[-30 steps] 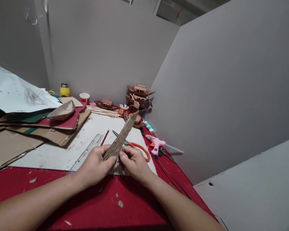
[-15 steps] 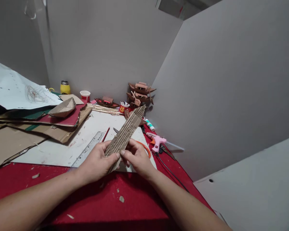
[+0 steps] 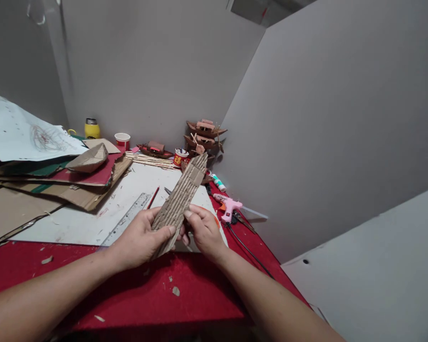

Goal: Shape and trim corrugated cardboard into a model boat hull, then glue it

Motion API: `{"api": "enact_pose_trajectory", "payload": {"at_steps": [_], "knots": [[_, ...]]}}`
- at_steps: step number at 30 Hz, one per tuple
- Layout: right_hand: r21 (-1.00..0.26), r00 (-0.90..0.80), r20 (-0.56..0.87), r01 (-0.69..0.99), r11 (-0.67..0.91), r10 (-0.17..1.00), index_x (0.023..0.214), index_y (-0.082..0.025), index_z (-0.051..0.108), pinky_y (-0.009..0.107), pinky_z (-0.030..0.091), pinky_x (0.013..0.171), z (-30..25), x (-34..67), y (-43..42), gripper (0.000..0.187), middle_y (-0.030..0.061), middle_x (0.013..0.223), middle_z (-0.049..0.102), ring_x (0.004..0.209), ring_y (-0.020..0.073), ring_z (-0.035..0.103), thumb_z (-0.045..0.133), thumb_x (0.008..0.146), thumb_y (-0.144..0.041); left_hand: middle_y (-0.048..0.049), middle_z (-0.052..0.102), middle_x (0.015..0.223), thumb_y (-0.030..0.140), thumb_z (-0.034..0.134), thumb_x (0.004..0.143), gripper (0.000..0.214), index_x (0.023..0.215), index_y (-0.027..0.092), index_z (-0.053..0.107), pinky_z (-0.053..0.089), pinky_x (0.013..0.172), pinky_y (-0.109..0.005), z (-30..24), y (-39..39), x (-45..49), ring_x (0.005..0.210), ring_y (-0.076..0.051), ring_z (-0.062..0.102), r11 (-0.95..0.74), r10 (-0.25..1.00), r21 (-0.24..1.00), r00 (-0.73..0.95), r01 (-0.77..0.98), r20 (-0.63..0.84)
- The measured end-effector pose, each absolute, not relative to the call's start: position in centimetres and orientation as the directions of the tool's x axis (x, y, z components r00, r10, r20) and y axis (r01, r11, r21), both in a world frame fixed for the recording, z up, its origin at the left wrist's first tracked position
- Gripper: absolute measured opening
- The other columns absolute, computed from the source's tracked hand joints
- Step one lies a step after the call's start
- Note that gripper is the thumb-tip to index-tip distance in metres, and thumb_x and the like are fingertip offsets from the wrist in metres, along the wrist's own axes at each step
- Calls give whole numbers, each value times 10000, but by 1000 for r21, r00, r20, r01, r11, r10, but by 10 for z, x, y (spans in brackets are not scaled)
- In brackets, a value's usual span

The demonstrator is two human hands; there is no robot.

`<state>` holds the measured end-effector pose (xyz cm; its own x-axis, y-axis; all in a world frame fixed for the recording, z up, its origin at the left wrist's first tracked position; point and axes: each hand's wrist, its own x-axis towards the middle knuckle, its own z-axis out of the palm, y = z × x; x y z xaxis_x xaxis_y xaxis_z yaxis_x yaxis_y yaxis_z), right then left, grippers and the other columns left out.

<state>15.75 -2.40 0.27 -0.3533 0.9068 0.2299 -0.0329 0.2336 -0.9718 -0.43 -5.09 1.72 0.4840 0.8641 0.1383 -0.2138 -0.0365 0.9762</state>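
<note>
A strip of corrugated cardboard [image 3: 180, 199] with its ridges bared slants up and away from me above the near edge of the white board. My left hand [image 3: 142, 237] grips its lower left part, thumb on top and fingers beneath. At the strip's right edge, my right hand [image 3: 203, 230] pinches with thumb and forefinger; its other fingers are partly hidden below. Behind the strip lie the partly covered scissors [image 3: 168, 191], a red pencil [image 3: 153, 197] and a clear ruler [image 3: 126, 218].
Stacked cardboard sheets [image 3: 89, 197] fill the left side. A pink glue gun [image 3: 230, 206] with its cord lies at right near the wall. Model boats [image 3: 205, 128], paper cups [image 3: 122, 140] and thin sticks [image 3: 151, 160] stand or lie at the back. Scraps dot the red cloth [image 3: 135, 304].
My right thumb has moved up along the strip's right edge, away from my left thumb. The strip is turned slightly more upright. The whole view has shifted a little.
</note>
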Motion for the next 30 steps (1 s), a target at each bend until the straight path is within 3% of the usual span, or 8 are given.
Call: {"api": "enact_pose_trajectory", "payload": {"at_steps": [6, 13, 19, 22, 30], "knots": [[-971, -330, 240, -72, 229, 913, 657, -183, 488, 174, 376, 342, 3, 158, -23, 356, -38, 434, 536, 348, 85, 486, 482, 852, -481, -43, 688, 820, 225, 596, 803, 209, 974, 128, 665, 495, 752, -275, 20, -53, -4, 762, -167, 628, -60, 876, 984, 464, -167, 132], [-984, -392, 176, -88, 154, 903, 717, -181, 491, 158, 359, 323, -1, 157, -20, 250, -50, 460, 542, 338, 75, 473, 498, 837, -401, -42, 703, 799, 282, 548, 841, 221, 951, 139, 675, 507, 684, -263, 12, -51, -2, 719, -163, 634, -33, 891, 985, 441, -168, 104], [-989, -350, 98, -137, 53, 931, 768, -183, 510, 145, 340, 328, -4, 151, -24, 112, -87, 477, 493, 337, 50, 405, 561, 743, -279, -34, 680, 806, 264, 539, 844, 227, 974, 124, 660, 490, 662, -241, 8, -53, -2, 711, -149, 602, -175, 917, 983, 356, -48, 181], [-987, -323, 82, -158, 31, 943, 815, -188, 525, 140, 319, 331, -4, 146, -27, 136, -101, 486, 463, 345, 43, 370, 567, 689, -215, -18, 650, 782, 271, 539, 840, 219, 954, 124, 653, 473, 638, -226, 6, -53, -2, 692, -137, 569, -208, 930, 978, 311, 0, 197], [-997, -358, 37, -71, 12, 933, 826, -189, 529, 154, 314, 347, 3, 149, -27, 220, -77, 574, 521, 389, 51, 391, 510, 611, -152, -5, 635, 719, 290, 583, 792, 168, 850, 137, 621, 475, 625, -242, 1, -49, -3, 673, -150, 583, -74, 931, 995, 352, -69, 94]]}}
